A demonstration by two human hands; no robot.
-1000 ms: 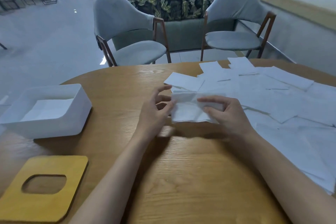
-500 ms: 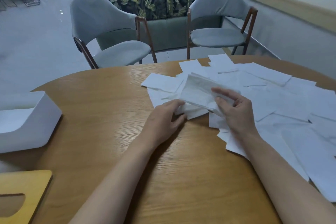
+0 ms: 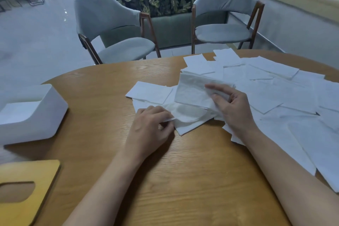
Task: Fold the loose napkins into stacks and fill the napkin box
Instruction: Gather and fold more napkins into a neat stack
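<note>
While I am sitting at the round wooden table (image 3: pixel 183 180), the yellow wooden lid (image 3: pixel 31 180) with its oval slot is lying at my far left, near the table's edge. Just beyond it the white napkin box (image 3: pixel 45 124) is standing open-topped, with a white sheet lying inside. Further right, my left hand (image 3: pixel 149 131) is resting on the table with its fingers curled, pinching the near edge of a crumpled napkin (image 3: pixel 189 115). That napkin is lying on the wood, partly over other sheets. Just beside it, my right hand (image 3: pixel 233 110) is gripping a folded napkin bundle (image 3: pixel 192 91), fingers curled round its right end, and is holding it tilted up above the crumpled one. To the right of both hands, the loose napkins (image 3: pixel 286 93) are lying spread in overlapping layers across the right part of the table, reaching towards its far edge.
</note>
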